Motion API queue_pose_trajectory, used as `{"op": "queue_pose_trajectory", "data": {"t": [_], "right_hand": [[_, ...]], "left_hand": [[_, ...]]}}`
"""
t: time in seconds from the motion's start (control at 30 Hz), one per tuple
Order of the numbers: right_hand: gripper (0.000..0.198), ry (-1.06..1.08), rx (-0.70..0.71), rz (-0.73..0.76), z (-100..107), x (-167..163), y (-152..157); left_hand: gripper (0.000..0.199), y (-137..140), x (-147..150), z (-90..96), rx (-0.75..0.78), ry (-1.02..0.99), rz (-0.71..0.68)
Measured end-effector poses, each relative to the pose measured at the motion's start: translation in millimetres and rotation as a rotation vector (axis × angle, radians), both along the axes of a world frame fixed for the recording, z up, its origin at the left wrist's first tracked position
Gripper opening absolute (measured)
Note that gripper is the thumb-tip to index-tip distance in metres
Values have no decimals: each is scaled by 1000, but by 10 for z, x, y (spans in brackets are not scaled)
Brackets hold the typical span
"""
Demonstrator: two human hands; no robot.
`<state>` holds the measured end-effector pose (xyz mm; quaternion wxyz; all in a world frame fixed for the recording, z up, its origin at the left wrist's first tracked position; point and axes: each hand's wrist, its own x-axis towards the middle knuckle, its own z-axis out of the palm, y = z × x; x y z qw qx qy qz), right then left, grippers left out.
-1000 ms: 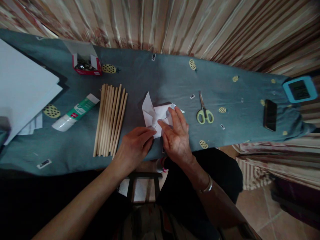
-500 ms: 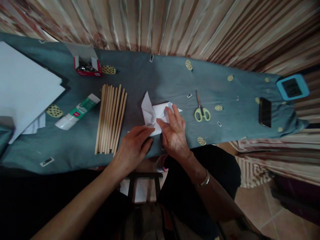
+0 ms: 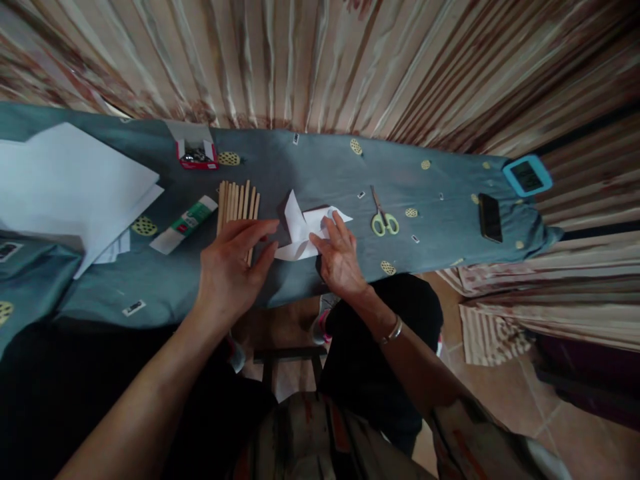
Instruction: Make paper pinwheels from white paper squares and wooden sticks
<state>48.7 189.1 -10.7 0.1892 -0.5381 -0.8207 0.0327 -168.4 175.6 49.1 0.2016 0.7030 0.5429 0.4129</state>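
Observation:
A white paper pinwheel [image 3: 299,230] with folded blades lies on the table. My right hand [image 3: 343,262] presses on its centre and right side, the fingertips holding the folds down. Left of it, my left hand [image 3: 231,267] hovers apart from the paper, thumb and fingers spread with nothing between them. Beneath and behind that hand, a row of wooden sticks [image 3: 240,200] is partly hidden. Green-handled scissors [image 3: 383,223] rest to the right of the pinwheel.
White paper sheets [image 3: 85,187] are stacked at the left. Nearby are a green-and-white packet [image 3: 185,225] and an open red box [image 3: 197,158] of small shiny pieces. A phone [image 3: 490,217] and a blue-framed device [image 3: 527,175] lie far right. A curtain [image 3: 280,67] hangs behind the table.
My left hand has let go of the pinwheel and moved left, its fingers spreading, over the sticks. My right hand stays on the paper. The view has shifted slightly.

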Motion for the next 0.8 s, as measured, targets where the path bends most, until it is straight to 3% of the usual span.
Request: {"op": "queue_pose_trajectory", "data": {"t": [0.5, 0.8], "right_hand": [[36, -110, -6, 0, 34, -6, 100], [33, -151, 51, 102, 86, 72, 169]], "left_hand": [[23, 65, -53, 212, 80, -83, 41], [21, 83, 34, 36, 62, 21, 9]]}}
